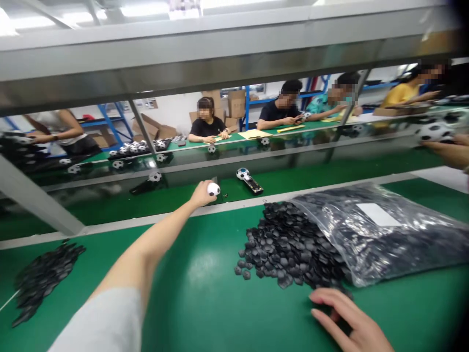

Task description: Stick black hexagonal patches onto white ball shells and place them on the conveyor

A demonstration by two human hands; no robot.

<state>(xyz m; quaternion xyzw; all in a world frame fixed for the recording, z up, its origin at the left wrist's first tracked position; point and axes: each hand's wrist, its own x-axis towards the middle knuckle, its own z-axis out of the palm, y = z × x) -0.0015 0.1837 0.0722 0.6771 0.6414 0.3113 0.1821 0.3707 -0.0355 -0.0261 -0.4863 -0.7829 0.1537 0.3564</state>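
Note:
My left hand (201, 194) is stretched far forward over the edge of the green table, its fingers closed around a small black-and-white soccer ball piece (214, 189). What lies under that hand is partly hidden. Beyond it to the right, another soccer ball piece (242, 173) with a black, open-sided handle (253, 186) lies on the green conveyor. Low at the right, my right hand (350, 320) is open, thumb and fingers apart, just in front of a heap of small black flat pieces (293, 244). No object shows between its fingers.
A clear plastic bag (410, 239) of black pieces lies right of the heap. Long black pieces (47, 278) are piled at the left. A slanted metal post (36, 195) stands at the left. Several co-workers sit across the conveyor (293, 178); another person's hand (447, 151) holds balls far right.

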